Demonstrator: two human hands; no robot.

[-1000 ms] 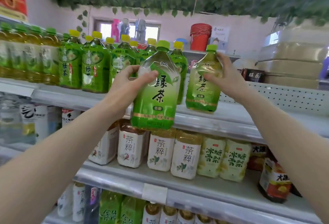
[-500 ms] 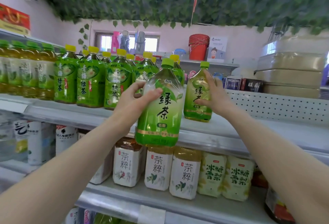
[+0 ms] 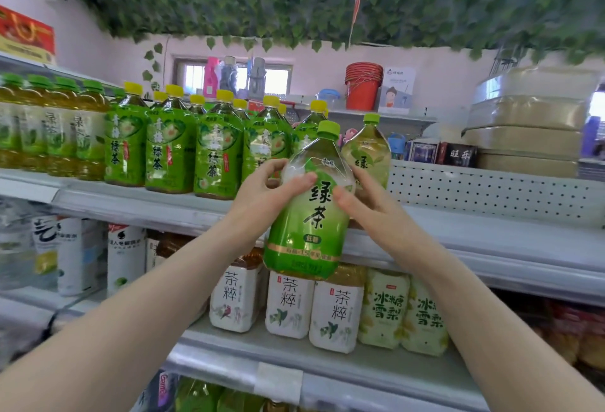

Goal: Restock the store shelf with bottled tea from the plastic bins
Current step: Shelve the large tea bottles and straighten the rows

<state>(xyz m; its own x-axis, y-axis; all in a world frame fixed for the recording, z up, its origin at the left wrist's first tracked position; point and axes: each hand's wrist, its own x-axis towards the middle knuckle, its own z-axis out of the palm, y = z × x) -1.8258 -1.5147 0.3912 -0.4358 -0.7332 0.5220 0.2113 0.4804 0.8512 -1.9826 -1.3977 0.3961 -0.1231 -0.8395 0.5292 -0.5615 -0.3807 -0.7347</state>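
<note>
A large green tea bottle [image 3: 311,215] with a green cap hangs in front of the top shelf [image 3: 458,238], its base below the shelf's front edge. My left hand [image 3: 265,195] grips its upper left side, and my right hand [image 3: 363,205] holds its right side. A second green-capped tea bottle [image 3: 370,149] stands upright on the top shelf just behind, free of both hands. To the left stands a row of yellow-capped green tea bottles [image 3: 170,149].
Green-capped yellow tea bottles [image 3: 49,130] fill the shelf's far left. A perforated white back panel [image 3: 491,189] bounds the bare right part of the shelf. White-labelled tea bottles [image 3: 288,307] and pear drinks [image 3: 402,313] stand on the shelf below. Leafy vines hang overhead.
My right hand has let go of the second bottle, now standing on the shelf, and moved left onto the bottle in my left hand. The view has tilted upward.
</note>
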